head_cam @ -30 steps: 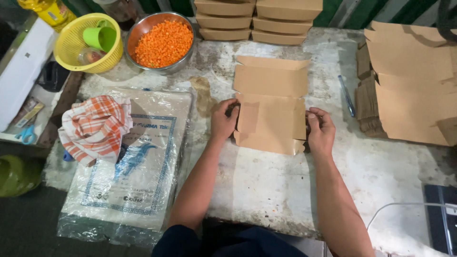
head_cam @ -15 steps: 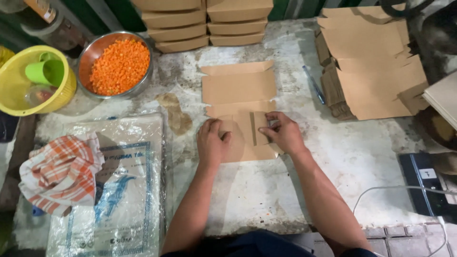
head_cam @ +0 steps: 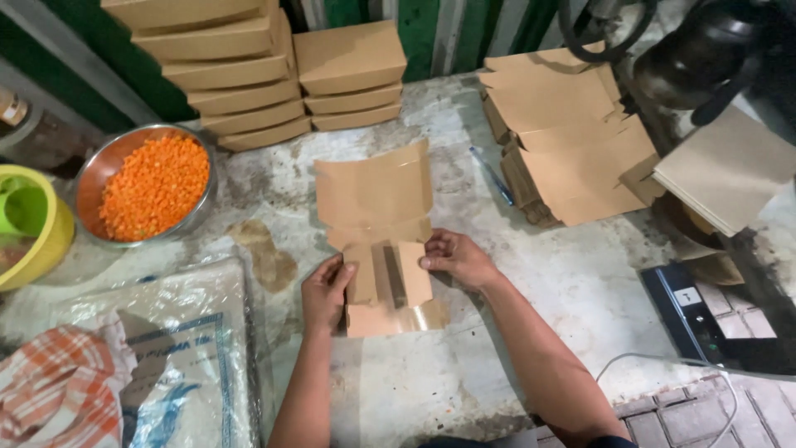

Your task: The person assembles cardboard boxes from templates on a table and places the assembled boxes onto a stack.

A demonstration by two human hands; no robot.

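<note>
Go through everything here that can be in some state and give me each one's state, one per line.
Flat cardboard box: partly folded, side flaps turned in.
Left hand: pressing the left flap.
Right hand: pinching the right flap.
Folded boxes: closed, stacked.
Flat blanks: unfolded, piled.
Metal bowl: full of orange bits.
Checked cloth: crumpled.

Between my fingers lies a half-folded brown cardboard box (head_cam: 377, 241), its flaps open on the surface. Behind it stand two stacks of closed brown boxes (head_cam: 274, 70), and to my right a heap of flat brown box blanks (head_cam: 572, 149). A clear plastic sack with blue print (head_cam: 178, 357) lies at my left.
</note>
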